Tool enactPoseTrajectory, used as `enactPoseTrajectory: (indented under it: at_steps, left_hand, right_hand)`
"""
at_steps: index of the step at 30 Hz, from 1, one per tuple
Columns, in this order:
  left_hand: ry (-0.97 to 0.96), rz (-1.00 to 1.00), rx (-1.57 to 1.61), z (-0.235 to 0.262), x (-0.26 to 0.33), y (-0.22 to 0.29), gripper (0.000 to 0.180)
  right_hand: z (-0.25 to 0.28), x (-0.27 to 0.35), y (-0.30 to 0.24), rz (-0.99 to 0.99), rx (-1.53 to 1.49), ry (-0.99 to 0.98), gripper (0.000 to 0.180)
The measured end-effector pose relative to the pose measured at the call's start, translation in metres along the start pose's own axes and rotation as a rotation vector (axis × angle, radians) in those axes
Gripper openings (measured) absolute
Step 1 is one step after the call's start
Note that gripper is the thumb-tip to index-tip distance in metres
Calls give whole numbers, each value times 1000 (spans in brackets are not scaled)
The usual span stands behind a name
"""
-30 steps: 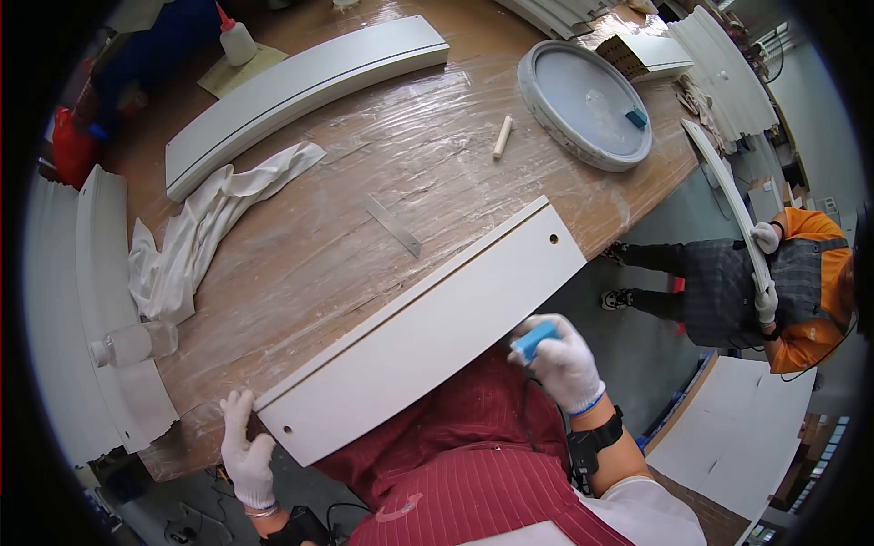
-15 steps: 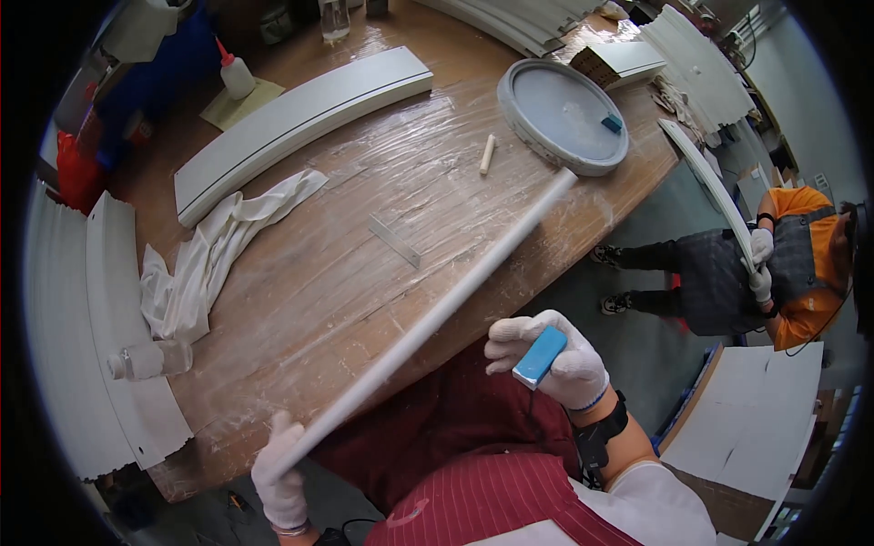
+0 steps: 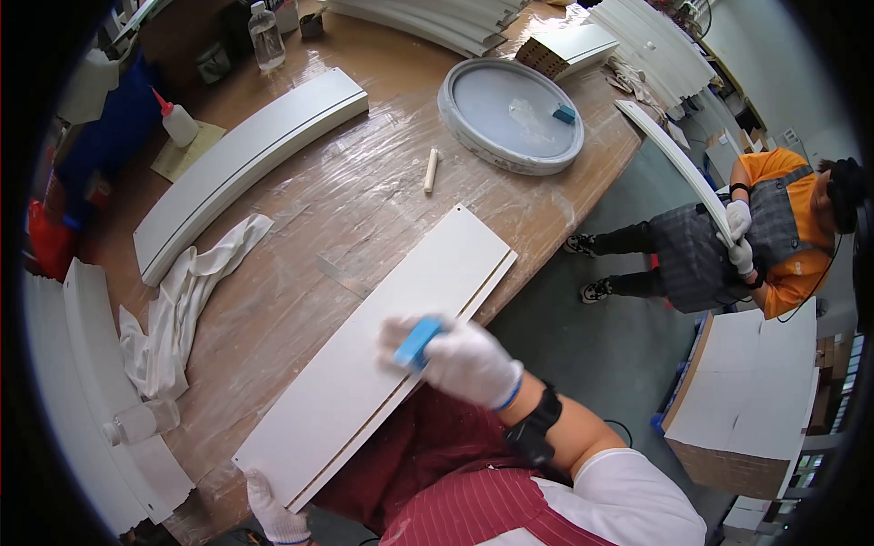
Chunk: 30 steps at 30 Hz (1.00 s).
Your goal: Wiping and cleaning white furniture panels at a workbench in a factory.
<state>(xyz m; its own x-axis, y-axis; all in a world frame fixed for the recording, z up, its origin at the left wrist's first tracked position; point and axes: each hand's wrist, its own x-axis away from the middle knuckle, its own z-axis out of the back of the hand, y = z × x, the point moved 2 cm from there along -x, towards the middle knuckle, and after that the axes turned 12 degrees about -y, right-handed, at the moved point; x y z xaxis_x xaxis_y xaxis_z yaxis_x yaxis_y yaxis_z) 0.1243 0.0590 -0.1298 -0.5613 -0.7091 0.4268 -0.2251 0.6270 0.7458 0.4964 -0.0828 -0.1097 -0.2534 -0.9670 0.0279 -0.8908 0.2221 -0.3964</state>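
Note:
A long white panel [image 3: 337, 391] with a narrow slot along its near edge lies broad face up, slanting across the table's front edge. At its lower left end my left hand [image 3: 271, 510], in a white glove, grips the corner. My right hand [image 3: 473, 364], also gloved and slightly blurred, holds a blue sanding block [image 3: 419, 343] over the panel's middle. I cannot tell whether the block touches the surface. Just beyond the panel lie a thin metal strip [image 3: 341, 275], partly covered by it, and a short cream-coloured stick [image 3: 431, 170].
A round grey lid [image 3: 464, 136] bears a small teal block [image 3: 564, 114]. White panels [image 3: 246, 173], a crumpled cloth [image 3: 187, 309] and a clear bottle [image 3: 146, 420] lie leftward. A red-tipped squeeze bottle [image 3: 179, 126] stands behind. Rightward, a person [image 3: 701, 255] holds another panel.
The panel has turned from its narrow edge to its broad face. My right hand has brought the sanding block leftward from beside the table to above it. The view has shifted.

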Motion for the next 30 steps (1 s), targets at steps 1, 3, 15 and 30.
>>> enactPoseTrajectory:
  at_steps: [1, 3, 15, 30]
  left_hand:
    - [43, 1, -12, -5, -3, 0, 62]
    - [100, -3, -29, -10, -1, 1, 60]
    - [251, 11, -97, -2, -1, 1, 51]
    - [213, -51, -79, -17, -1, 0, 50]
  right_hand:
    - [15, 4, -29, 124, 22, 31, 37]
    - [33, 11, -86, 402, 201, 126, 34]
    - [59, 50, -134, 529, 1974, 749, 43]
    - [43, 5, -169, 588, 1761, 741, 41]
